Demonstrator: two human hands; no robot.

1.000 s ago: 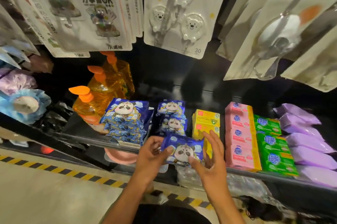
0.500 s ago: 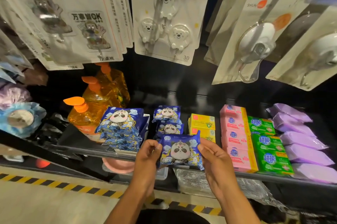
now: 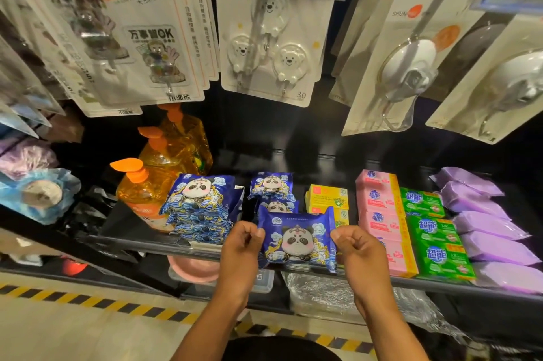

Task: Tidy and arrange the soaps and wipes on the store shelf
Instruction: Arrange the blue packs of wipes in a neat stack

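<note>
I hold a blue panda wipes pack [image 3: 298,238] upright at the front edge of the dark shelf [image 3: 141,244]. My left hand [image 3: 241,246] pinches its left edge and my right hand [image 3: 357,249] pinches its right edge. Behind it lie two more small panda packs [image 3: 271,184]. To the left sits a stack of larger panda wipes packs [image 3: 201,205]. Yellow soap boxes [image 3: 327,197] stand right behind the held pack. Further right are rows of pink soaps [image 3: 379,205], green soaps [image 3: 435,231] and purple packs [image 3: 487,222].
Orange pump bottles [image 3: 164,164] stand at the shelf's back left. Carded hooks [image 3: 270,49] and suction hangers [image 3: 408,61] hang overhead. Blue and purple bath puffs [image 3: 38,193] sit far left. A lower shelf holds a pink bowl [image 3: 194,269] and plastic-wrapped goods [image 3: 323,293].
The panda pack has been tipped from lying flat to standing upright facing me, and both hands shifted to pinch its side edges. The view has tilted upward slightly.
</note>
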